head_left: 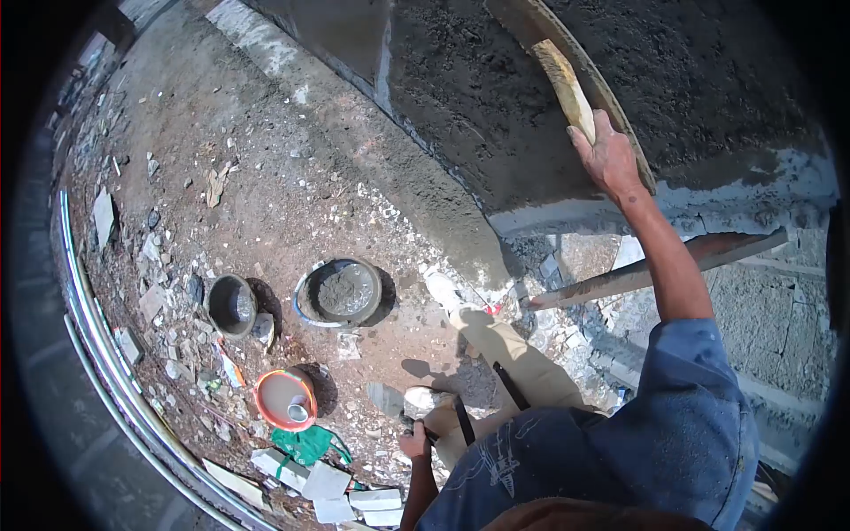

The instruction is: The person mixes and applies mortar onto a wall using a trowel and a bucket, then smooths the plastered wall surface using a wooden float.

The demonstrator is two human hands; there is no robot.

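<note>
My right hand is closed round the pale wooden handle of a long wooden plastering float. The float lies along the dark wet plaster on the wall. Low down, near my legs, my left hand is closed on a trowel. Its grey blade points away from me, above the rubble ground, and the fingers partly hide its handle.
A mortar tub, a dark bucket and an orange-rimmed bucket of cloudy water with a cup stand at left. White block pieces and a green bag lie nearby. A plank slants below the wall; metal pipes run far left.
</note>
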